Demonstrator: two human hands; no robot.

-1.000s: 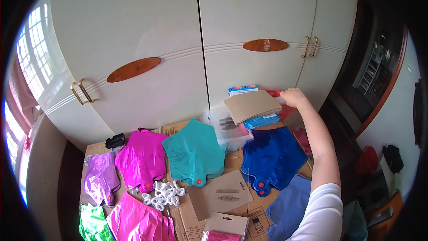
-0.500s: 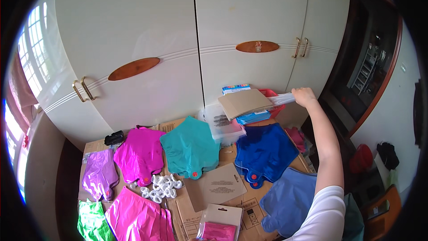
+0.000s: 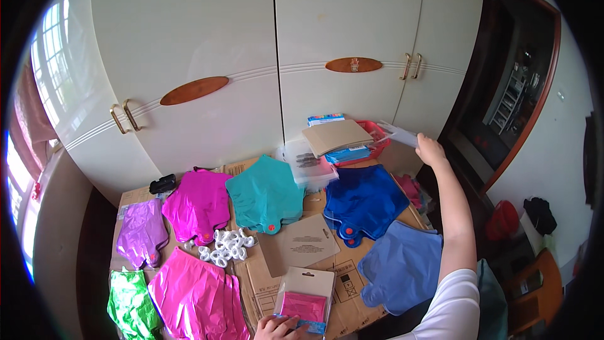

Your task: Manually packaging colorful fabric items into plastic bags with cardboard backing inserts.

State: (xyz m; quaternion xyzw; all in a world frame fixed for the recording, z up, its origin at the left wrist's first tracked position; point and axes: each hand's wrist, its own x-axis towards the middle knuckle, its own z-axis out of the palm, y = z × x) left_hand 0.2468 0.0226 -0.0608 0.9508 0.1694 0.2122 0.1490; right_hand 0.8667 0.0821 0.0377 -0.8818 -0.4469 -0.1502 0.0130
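My right hand (image 3: 429, 150) is raised at the right, its fingers closed round thin whitish translucent strips (image 3: 401, 133) that look like straws. Their loose ends point left toward the red basket (image 3: 382, 145). At the lower edge my left hand (image 3: 279, 328) lies with its fingers apart on the bottom corner of a clear package (image 3: 322, 280). Inside that package are folded pink foil (image 3: 303, 306) and a pale hang card; something blue shows at its bottom. A brown hang card (image 3: 297, 245) lies just beyond it.
Foil balloons lie in piles: purple (image 3: 142, 230), magenta (image 3: 198, 204), teal (image 3: 264, 192), dark blue (image 3: 365, 198), light blue (image 3: 402, 267), pink (image 3: 195, 293) and green (image 3: 131, 302). White ribbon rolls (image 3: 226, 249) sit between them. Cards (image 3: 336, 136) and blue packets overlie the basket. A cabinet (image 3: 352, 19) stands behind.
My left hand has come into view onto the clear package. My right hand still holds the strips, now drawn slightly farther from the basket. The whole view has shifted a little.
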